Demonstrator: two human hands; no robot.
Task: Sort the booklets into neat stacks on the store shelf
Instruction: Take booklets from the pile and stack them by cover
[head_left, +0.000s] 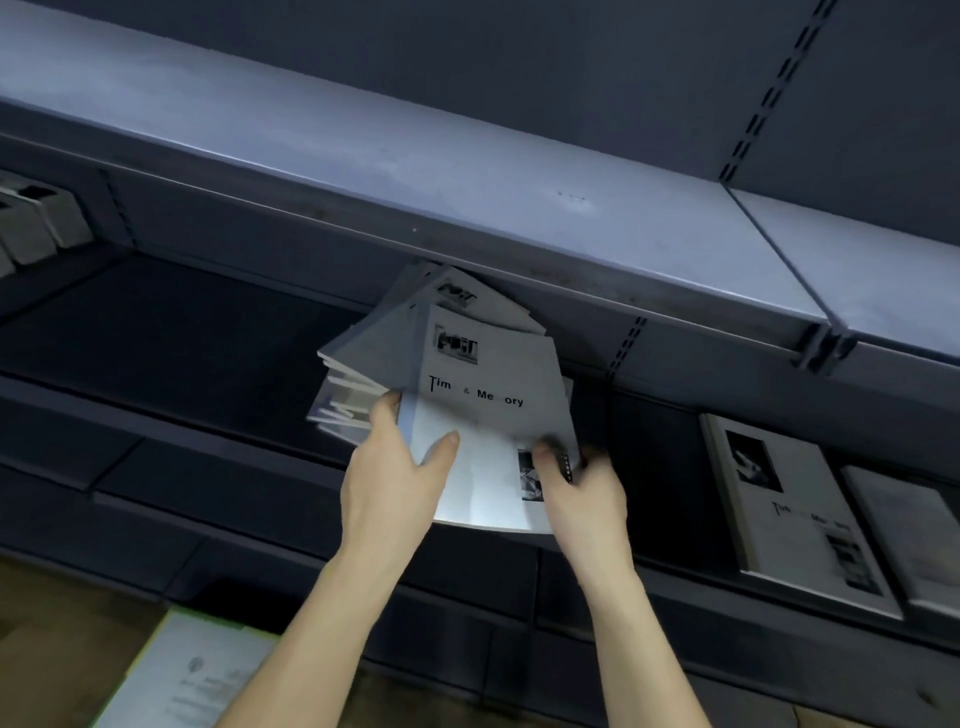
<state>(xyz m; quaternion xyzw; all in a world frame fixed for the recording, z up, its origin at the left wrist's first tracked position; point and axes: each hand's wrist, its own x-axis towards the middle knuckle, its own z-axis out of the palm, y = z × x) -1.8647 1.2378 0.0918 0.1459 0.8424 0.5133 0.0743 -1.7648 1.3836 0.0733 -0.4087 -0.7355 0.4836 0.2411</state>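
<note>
A fanned bundle of white booklets (483, 374) with black photos and the title "Time & Memory" is held up in front of the dark lower shelf (171, 332). My left hand (395, 473) grips the bundle's lower left edge, thumb on the top cover. Gripping the lower right corner is my right hand (582, 493), with fingers curled over the cover's photo. The bundle's far end is tucked under the upper shelf's front lip (519, 260). On the shelf to the right, a matching booklet stack (789, 514) lies flat, and another pale booklet (914, 530) sits beside it.
A pale grey upper shelf (363, 156) juts out overhead. Grey boxes (36, 218) sit at the far left of the lower level. A green-edged printed sheet (192, 675) lies on the wooden floor at bottom left. Slotted uprights run up the back panel.
</note>
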